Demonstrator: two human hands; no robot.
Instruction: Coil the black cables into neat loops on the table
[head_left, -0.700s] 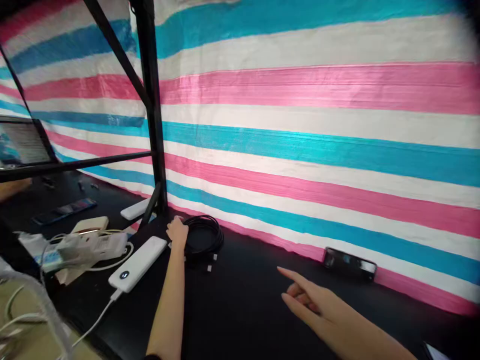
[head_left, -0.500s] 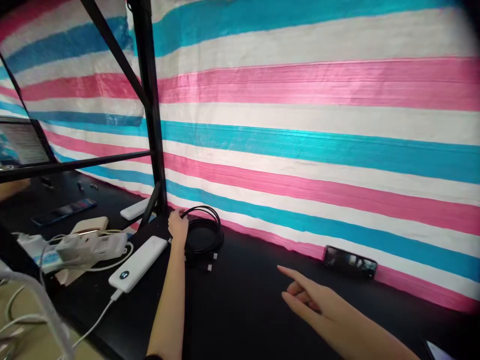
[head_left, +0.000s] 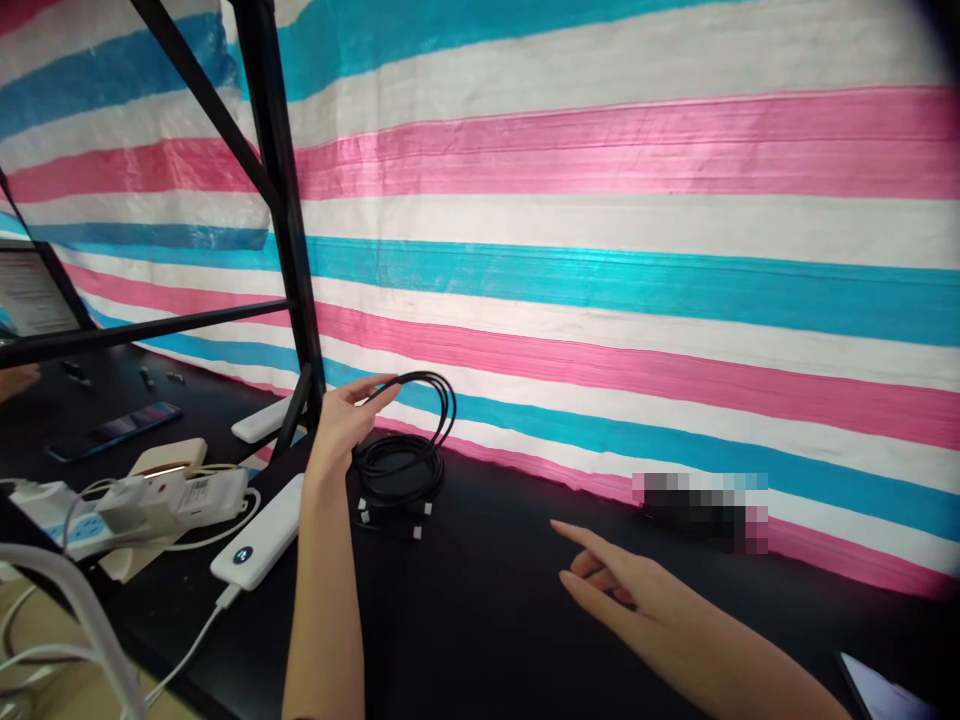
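Note:
My left hand [head_left: 341,420] pinches one loop of a coiled black cable [head_left: 405,455] and holds it raised; the rest of the coil and its plugs still lie on the black table [head_left: 480,610]. My right hand [head_left: 622,590] hovers low over the table to the right, index finger stretched forward, other fingers loosely curled, holding nothing. A white power bank [head_left: 259,530] with a lit indicator lies just left of my left forearm, a white cord running from its near end.
A black metal frame post [head_left: 289,250] stands right behind the cable. A white power strip with plugs [head_left: 161,495], a beige box [head_left: 161,455], a dark phone [head_left: 112,430] and another white power bank [head_left: 262,420] lie left. A dark device [head_left: 701,510] leans against the striped tarp wall.
My left hand went from resting on the flat coil to lifting one loop of it up off the table. My right hand stayed almost still.

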